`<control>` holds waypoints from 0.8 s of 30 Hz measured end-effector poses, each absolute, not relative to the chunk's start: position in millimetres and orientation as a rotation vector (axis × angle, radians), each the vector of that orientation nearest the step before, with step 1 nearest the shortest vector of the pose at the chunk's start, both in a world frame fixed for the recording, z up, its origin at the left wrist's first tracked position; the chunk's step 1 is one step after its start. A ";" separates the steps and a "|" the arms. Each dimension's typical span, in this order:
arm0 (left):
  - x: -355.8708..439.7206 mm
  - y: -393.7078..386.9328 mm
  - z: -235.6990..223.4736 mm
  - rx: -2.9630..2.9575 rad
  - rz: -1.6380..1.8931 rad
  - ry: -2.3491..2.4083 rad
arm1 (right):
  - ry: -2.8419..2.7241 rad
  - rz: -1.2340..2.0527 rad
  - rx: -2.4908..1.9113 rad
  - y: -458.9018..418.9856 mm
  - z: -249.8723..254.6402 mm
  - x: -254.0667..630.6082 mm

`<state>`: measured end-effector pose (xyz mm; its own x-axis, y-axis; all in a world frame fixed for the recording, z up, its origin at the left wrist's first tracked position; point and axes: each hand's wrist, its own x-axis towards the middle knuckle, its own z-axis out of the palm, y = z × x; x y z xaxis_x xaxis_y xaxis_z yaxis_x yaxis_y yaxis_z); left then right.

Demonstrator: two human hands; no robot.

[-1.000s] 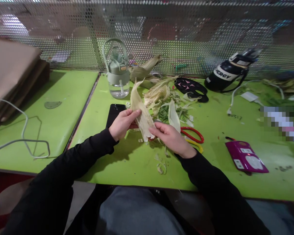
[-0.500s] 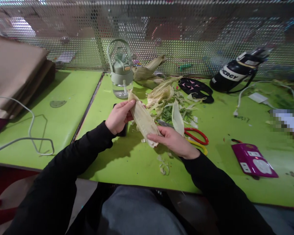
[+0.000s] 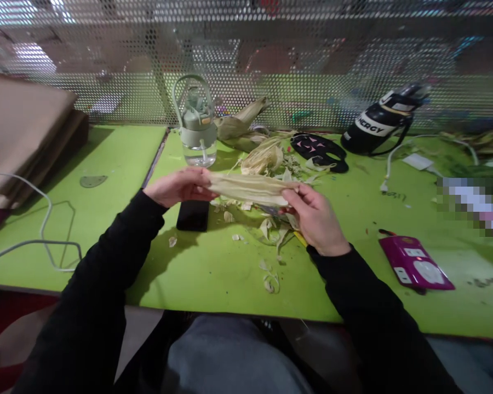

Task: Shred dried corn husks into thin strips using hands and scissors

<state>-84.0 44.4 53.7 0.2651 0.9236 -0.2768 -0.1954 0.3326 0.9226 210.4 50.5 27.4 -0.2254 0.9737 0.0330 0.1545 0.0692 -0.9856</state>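
A pale, dry corn husk point(image 3: 248, 187) is stretched level between my hands above the green table. My left hand point(image 3: 183, 187) pinches its left end; my right hand point(image 3: 314, 216) grips the right end, thumb on top. Under and behind it lie more husk pieces point(image 3: 265, 157) and curled scraps point(image 3: 276, 232). Below my left hand rests a black phone point(image 3: 193, 215). Of the scissors, only a bit of yellow handle point(image 3: 299, 238) shows beside my right hand; the rest is hidden.
A clear bottle with a green lid point(image 3: 199, 131) stands behind my left hand, near the perforated screen point(image 3: 246, 60). A black mask point(image 3: 318, 150) and black bottle point(image 3: 378, 123) are at the back. A purple power strip point(image 3: 414, 262) lies right; brown paper bags point(image 3: 28, 126) and a cable point(image 3: 45, 219) left.
The husk has turned from slanting steeply to nearly level. My left hand has moved left and my right hand has moved right and up. The scissors are now mostly covered.
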 end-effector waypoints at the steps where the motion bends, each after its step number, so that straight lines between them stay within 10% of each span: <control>1: -93.1 44.7 56.3 0.985 0.821 0.963 | -1.578 1.297 -1.179 50.5 30.2 212.6; 13: -25.8 18.3 40.7 1.419 0.269 0.899 | -2.061 1.459 -1.182 40.5 41.8 205.6; 24: -7.8 11.0 18.7 1.100 0.517 0.856 | -1.802 1.354 -1.220 37.0 27.7 193.9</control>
<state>-7.8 11.0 18.7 0.5856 0.7368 -0.3380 0.0438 0.3876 0.9208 193.9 37.0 27.7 -0.4206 0.9039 -0.0776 0.3259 0.0707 -0.9427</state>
